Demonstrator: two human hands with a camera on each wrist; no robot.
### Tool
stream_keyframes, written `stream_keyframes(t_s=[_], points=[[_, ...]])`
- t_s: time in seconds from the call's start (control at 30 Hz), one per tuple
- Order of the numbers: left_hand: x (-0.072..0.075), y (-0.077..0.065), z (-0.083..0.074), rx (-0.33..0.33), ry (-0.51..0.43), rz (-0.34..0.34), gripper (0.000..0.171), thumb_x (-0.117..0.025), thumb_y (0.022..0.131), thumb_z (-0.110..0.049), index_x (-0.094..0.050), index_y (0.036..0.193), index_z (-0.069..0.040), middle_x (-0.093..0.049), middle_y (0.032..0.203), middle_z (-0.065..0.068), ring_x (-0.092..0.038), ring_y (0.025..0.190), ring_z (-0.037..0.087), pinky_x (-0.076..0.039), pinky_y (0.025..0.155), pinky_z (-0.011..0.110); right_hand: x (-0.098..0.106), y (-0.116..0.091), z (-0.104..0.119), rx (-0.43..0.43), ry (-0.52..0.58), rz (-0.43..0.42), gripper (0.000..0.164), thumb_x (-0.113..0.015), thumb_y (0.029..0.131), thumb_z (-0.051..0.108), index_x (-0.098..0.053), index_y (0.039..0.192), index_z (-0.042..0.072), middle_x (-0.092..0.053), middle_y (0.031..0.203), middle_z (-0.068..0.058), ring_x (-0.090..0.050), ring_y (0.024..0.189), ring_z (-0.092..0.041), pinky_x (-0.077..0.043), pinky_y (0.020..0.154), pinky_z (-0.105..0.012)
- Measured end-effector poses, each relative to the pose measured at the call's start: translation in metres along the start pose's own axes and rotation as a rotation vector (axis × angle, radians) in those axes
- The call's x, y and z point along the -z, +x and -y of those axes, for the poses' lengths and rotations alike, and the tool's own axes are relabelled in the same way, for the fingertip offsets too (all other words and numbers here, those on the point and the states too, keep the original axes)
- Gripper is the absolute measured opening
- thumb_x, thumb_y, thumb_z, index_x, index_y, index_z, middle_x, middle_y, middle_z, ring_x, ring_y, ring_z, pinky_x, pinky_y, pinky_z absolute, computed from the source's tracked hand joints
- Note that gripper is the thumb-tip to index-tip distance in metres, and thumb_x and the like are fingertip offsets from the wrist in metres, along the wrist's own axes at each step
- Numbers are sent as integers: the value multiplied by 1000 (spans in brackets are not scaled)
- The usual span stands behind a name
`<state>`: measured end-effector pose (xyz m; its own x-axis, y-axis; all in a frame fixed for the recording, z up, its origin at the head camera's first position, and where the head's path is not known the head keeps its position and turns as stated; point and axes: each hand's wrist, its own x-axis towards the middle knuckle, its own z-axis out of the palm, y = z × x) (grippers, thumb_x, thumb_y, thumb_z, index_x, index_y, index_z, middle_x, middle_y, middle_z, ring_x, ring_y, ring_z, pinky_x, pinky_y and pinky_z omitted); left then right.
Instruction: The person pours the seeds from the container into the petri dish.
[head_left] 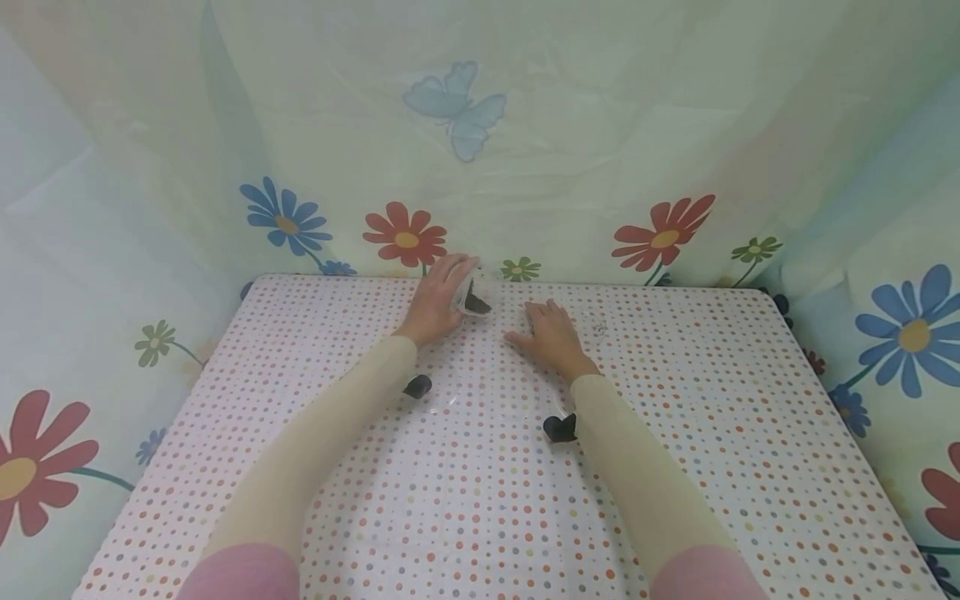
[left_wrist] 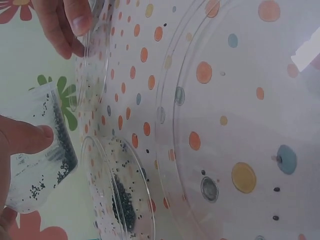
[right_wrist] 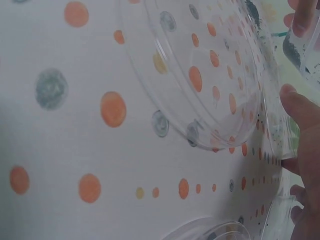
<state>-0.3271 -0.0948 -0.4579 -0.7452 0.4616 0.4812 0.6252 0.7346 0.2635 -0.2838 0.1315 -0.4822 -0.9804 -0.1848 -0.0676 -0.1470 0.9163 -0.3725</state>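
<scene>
My left hand [head_left: 437, 300] pinches a clear plastic bag [left_wrist: 55, 150] of small black granules near the table's back edge. It hangs tilted, granules gathered along one side. Below it in the left wrist view lies a clear round dish [left_wrist: 146, 192] with a heap of black granules [left_wrist: 125, 207]. My right hand [head_left: 555, 340] is to the right of the bag, thumb and fingers spread. In the right wrist view, its fingertips are right at the rim of another clear shallow dish [right_wrist: 272, 112]. Between them the gap is wide.
Nearer me lies a large clear dish [right_wrist: 200, 75], and another clear dish rim [right_wrist: 210, 231] shows at the right wrist view's bottom. A few loose granules [left_wrist: 276, 218] dot the left wrist view. The dotted table [head_left: 465, 517] meets a flowered curtain [head_left: 562, 167] at the back.
</scene>
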Motion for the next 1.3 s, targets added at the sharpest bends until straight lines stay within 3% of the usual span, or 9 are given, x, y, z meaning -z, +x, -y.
stream_keyframes(t_s=[0.57, 0.87, 1.1, 1.3], points=[[-1, 3, -14, 16, 41, 66, 86, -73, 72, -6, -27, 142, -27, -31, 144, -1, -24, 137, 16, -28, 112, 38, -3, -2, -1, 9, 32, -31, 76, -54, 85, 54, -33, 140, 5, -31, 147, -17, -15, 140, -35, -8, 116, -49], [-3, 5, -19, -36, 41, 71, 88, -71, 69, 1, -29, 142, -27, -32, 143, 1, -25, 136, 17, -36, 106, 41, -4, -1, -3, 22, 7, -48, 76, -53, 84, 54, -34, 139, 5, -33, 146, -17, -17, 140, -36, -8, 115, -52], [-6, 6, -21, -50, 68, 99, 92, -69, 69, 4, -25, 143, -30, -30, 145, 1, -20, 138, 16, -33, 109, 41, -4, 0, -3, 13, -1, -39, 76, -53, 85, 55, -33, 139, 6, -32, 146, -16, -16, 140, -35, -6, 115, -53], [-7, 7, -23, -85, 92, 99, 92, -67, 69, 6, -26, 142, -32, -30, 145, 1, -21, 138, 18, -37, 104, 43, -2, -2, 0, 6, -5, -31, 76, -53, 85, 54, -32, 140, 6, -32, 147, -16, -15, 140, -35, -6, 115, -53]])
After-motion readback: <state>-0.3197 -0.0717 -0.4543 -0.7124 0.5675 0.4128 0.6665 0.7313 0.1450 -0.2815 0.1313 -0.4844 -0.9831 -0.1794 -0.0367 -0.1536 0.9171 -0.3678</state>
